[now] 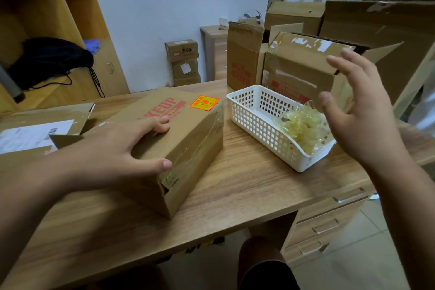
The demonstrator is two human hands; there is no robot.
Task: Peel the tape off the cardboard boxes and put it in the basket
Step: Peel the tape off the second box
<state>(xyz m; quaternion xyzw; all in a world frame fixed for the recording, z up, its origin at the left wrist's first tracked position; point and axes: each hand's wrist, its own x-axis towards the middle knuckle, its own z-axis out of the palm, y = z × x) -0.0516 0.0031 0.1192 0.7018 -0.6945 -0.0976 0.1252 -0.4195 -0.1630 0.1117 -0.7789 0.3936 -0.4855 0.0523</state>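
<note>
We work at a wooden desk [247, 186], with shelves at ten o'clock and opened cartons at one o'clock. Our left hand [113, 150] lies spread on the box [188, 125] and presses it down, thumb at the near edge. Our right hand [360, 113] hovers open and empty above the basket [247, 110], which stands at three o'clock of the box and holds a wad [303, 127] of peeled tape. We judge the dropping step done. Glossy tape [200, 148] covers the box side, at two o'clock of our left thumb, well apart from the right hand. Next this hand must cross over and find a loose edge.
</note>
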